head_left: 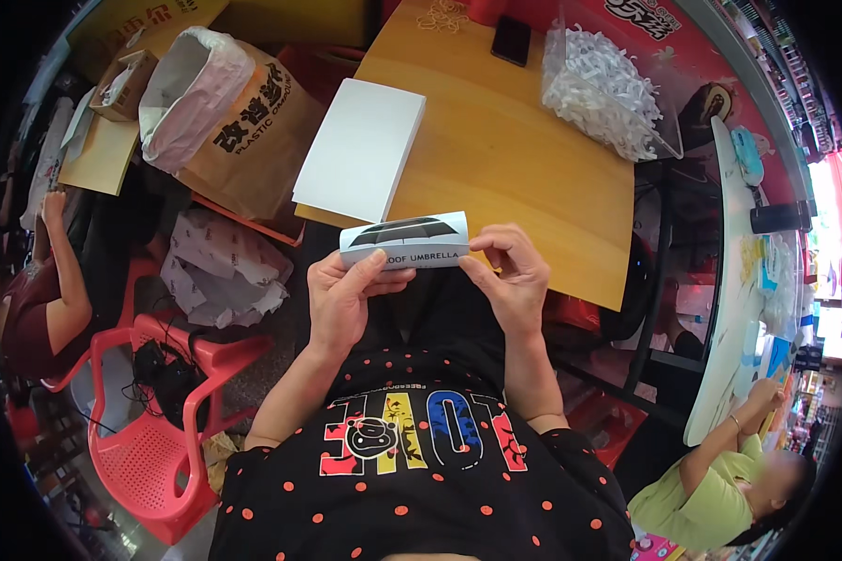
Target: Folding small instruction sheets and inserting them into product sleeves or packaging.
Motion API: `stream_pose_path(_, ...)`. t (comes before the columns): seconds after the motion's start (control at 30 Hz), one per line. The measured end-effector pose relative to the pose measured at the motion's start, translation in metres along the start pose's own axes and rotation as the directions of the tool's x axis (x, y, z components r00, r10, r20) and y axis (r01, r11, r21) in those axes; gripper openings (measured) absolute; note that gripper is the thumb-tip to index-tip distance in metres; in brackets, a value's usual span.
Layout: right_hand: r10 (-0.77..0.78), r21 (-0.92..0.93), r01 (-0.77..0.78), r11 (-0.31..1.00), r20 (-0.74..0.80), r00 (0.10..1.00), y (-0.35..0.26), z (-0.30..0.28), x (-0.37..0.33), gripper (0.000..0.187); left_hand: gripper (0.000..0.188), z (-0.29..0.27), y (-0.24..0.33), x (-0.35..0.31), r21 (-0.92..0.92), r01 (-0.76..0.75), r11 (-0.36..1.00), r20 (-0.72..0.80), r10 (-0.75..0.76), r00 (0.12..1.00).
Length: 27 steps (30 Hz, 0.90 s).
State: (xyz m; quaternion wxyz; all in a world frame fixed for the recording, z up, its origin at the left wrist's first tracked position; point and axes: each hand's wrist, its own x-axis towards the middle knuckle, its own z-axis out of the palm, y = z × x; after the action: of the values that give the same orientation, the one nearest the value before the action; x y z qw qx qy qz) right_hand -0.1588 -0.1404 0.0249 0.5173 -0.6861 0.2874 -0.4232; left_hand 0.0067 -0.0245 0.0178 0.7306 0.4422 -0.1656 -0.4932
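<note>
A pale blue printed paper sheet point(421, 234), curled into a shallow roll with a dark picture on it, is held over my lap. My left hand point(339, 294) grips its left end, thumb on the front and fingers behind. At the other end, my right hand point(515, 276) pinches the edge between thumb and fingertips. A stack of white sheets point(363, 145) lies just beyond on the wooden table point(524, 206). Whether anything sits inside the roll is hidden.
On the table are a clear bin of white curled strips point(599, 89), a dark phone point(512, 40) and tan rubber bands point(442, 16). A large brown paper sack point(253, 140) and a red plastic chair point(140, 458) stand left. Other people sit at both sides.
</note>
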Motion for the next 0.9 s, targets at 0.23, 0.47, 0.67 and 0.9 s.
stream_pose_path(0.23, 0.170, 0.302, -0.155, 0.941, -0.023, 0.985, 0.005, 0.009, -0.004, 0.008, 0.022, -0.002, -0.004, -0.003, 0.037, -0.016, 0.999, 0.016, 0.015, 1.000)
stream_pose_path(0.47, 0.391, 0.504, -0.362, 0.784, 0.051, 0.919, 0.009, 0.012, 0.000, 0.014, 0.021, -0.009, -0.010, -0.001, 0.098, -0.080, 0.992, -0.019, 0.082, 0.996)
stream_pose_path(0.67, 0.475, 0.536, -0.507, 0.675, 0.210, 0.855, 0.001, 0.030, -0.003, 0.020, 0.018, -0.002, -0.017, -0.006, 0.185, -0.151, 0.971, 0.031, 0.148, 0.989)
stream_pose_path(0.9, 0.449, 0.524, -0.429, 0.736, 0.096, 0.888, 0.006, 0.038, -0.004, 0.021, 0.018, 0.007, -0.019, -0.001, 0.247, -0.168, 0.954, 0.031, 0.166, 0.986)
